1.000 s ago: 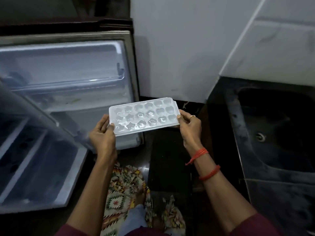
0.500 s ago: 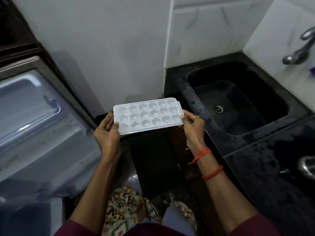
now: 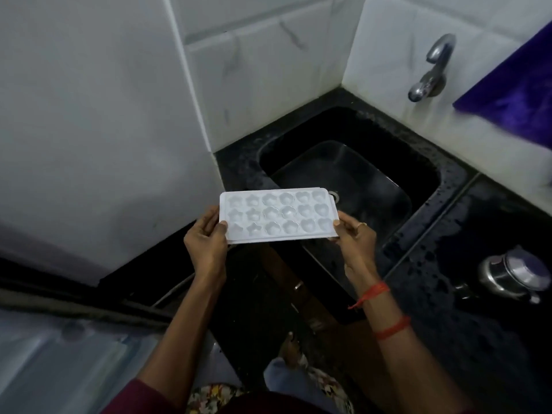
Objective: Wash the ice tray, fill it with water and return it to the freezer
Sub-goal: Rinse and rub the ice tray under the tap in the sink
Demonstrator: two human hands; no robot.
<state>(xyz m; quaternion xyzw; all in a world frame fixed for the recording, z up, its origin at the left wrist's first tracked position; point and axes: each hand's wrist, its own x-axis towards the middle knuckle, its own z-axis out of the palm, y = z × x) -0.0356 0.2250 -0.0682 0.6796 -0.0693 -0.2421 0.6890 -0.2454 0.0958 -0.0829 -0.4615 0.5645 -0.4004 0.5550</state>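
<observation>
A white plastic ice tray (image 3: 277,215) with several shaped cups is held level, cups up, over the near left edge of a black sink (image 3: 424,165). My left hand (image 3: 206,243) grips its left short end with the thumb on top. My right hand (image 3: 354,237), with a ring and red wrist threads, grips the right short end. A metal tap (image 3: 430,71) sticks out of the tiled wall above the sink's far right. The open fridge door (image 3: 59,363) shows at the bottom left.
A black wet counter (image 3: 478,324) runs right of the sink, with a steel lidded pot (image 3: 513,273) on it. A purple cloth (image 3: 513,97) hangs at the upper right. White tiled walls stand behind and left of the sink. My feet and patterned clothing show below.
My view has swung right from the fridge to the sink. Both hands have carried the ice tray along, and it now overlaps the sink's near left part. The grip is unchanged.
</observation>
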